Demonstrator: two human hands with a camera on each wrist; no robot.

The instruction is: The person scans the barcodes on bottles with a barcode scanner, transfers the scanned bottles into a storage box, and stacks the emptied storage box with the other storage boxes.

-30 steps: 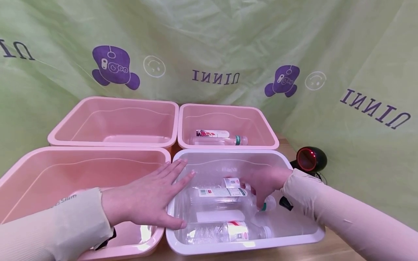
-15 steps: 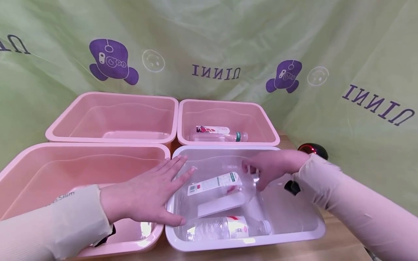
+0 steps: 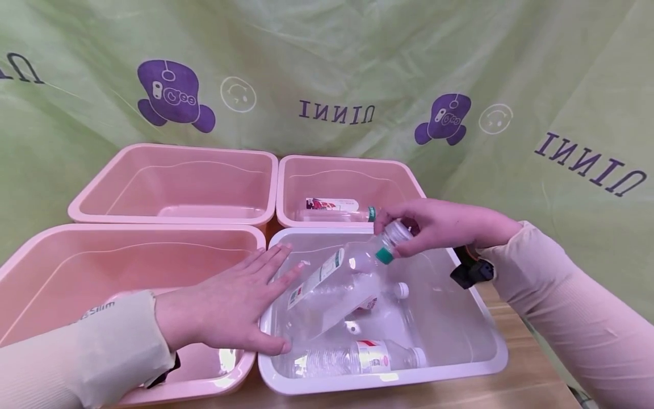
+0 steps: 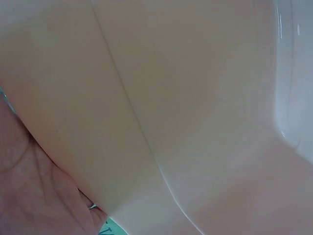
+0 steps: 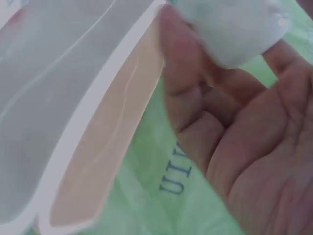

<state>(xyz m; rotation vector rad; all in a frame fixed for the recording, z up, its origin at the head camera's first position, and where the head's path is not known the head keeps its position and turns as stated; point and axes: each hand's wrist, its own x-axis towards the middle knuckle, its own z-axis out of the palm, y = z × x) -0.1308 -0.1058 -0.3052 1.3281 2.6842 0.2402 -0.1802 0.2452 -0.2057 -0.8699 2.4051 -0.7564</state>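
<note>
My right hand [image 3: 434, 227] pinches a large clear plastic bottle [image 3: 327, 289] at its cap end, just above a green band. The bottle tilts, neck raised to the right, base low in the white tub [image 3: 383, 386]. In the right wrist view the fingers curl round the bottle's pale end [image 5: 239, 29]. A second bottle, with a white cap [image 3: 402, 290], lies partly hidden behind the held one. Along the tub's near wall lies a bottle with a red and white label [image 3: 372, 357]. My left hand [image 3: 230, 307], fingers spread, rests over the adjoining rims of the white tub and the front pink tub [image 3: 219, 389].
Behind the white tub, a pink tub [image 3: 352, 162] holds a clear bottle with a red-printed label [image 3: 332, 205]. Another pink tub [image 3: 174, 213] stands at the back left. A green printed curtain [image 3: 327, 57] hangs behind; wooden tabletop [image 3: 511, 329] shows at right.
The right hand has gripped the large bottle by its neck end and lifted that end up, tilting it and uncovering the white-capped bottle. The left hand stays in place.
</note>
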